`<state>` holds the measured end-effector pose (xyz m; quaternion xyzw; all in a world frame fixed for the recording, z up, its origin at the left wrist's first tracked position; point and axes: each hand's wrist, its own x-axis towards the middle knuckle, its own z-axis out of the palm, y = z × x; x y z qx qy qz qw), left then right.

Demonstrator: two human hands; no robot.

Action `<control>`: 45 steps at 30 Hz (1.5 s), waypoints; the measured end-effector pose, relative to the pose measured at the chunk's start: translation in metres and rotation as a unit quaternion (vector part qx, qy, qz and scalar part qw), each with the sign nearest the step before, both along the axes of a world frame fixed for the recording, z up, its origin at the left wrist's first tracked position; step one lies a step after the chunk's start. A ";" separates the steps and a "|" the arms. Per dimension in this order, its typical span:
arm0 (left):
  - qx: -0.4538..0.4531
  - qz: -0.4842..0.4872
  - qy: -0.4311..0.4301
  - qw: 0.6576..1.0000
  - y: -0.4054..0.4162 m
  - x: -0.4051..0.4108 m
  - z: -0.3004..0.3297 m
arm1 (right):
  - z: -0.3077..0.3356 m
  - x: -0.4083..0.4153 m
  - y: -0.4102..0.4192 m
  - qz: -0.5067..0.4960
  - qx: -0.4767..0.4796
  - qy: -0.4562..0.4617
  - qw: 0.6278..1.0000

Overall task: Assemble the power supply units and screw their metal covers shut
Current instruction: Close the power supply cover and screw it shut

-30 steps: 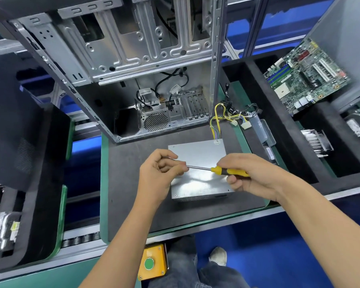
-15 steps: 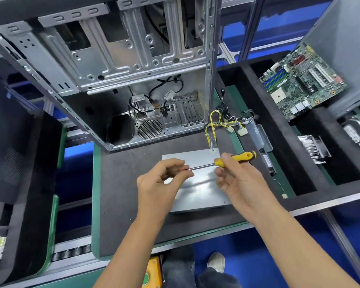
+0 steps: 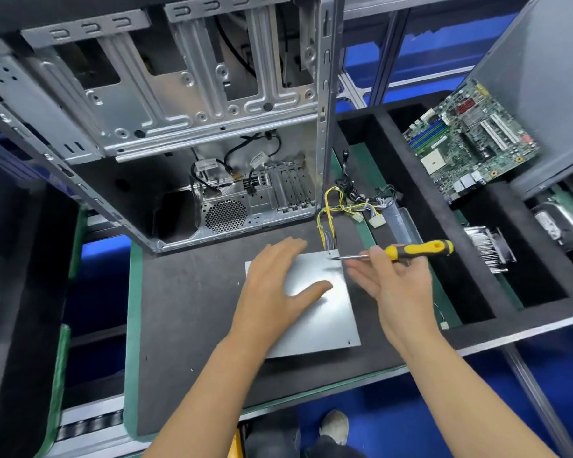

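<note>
On the dark foam mat (image 3: 186,312) of the green-edged tray, near its front, we log the following.

Item: power supply unit (image 3: 315,312), lying flat, metal cover uppermost, its yellow and black cable bundle (image 3: 344,203) trailing off the far right corner toward the tray edge. It sits just in front of the open computer chassis (image 3: 186,120), which stands over the back of the mat.

Item: our left hand (image 3: 272,289), fingers straight and spread, palm flat on the left half of the cover. It grasps nothing; we judge it is there to weigh the unit down so it cannot slide or twist under the tool.

Item: our right hand (image 3: 397,285), thumb and forefinger pinching the yellow-and-black screwdriver (image 3: 411,251) near the front of its handle, the other fingers extended loosely below. The shaft lies nearly level, tip at the cover's far right corner, where a small screw (image 3: 330,252) appears to sit; whether the tip is seated in it we cannot tell. We take the light, forward pinch to suit aiming the tip rather than heavy turning.

Item: another screw point shows at the near right corner; its state is too small to read.

Stored apart, in the foam compartments to the right: a green motherboard (image 3: 470,140) and a finned heatsink (image 3: 487,249).
</note>
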<state>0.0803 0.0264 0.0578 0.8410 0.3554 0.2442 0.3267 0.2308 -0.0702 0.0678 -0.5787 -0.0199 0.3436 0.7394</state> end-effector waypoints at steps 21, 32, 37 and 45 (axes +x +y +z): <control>0.106 -0.043 0.189 0.975 0.008 0.031 -0.023 | 0.000 0.013 0.018 0.055 -0.074 -0.185 0.978; 0.114 -0.051 0.191 0.974 0.006 0.030 -0.023 | 0.002 0.015 0.022 0.121 -0.109 -0.358 0.920; 0.131 -0.055 0.181 0.973 0.005 0.030 -0.023 | 0.002 0.017 0.023 0.130 -0.109 -0.380 0.909; 0.140 -0.053 0.187 0.971 0.005 0.030 -0.024 | 0.003 0.019 0.021 0.136 -0.115 -0.402 0.898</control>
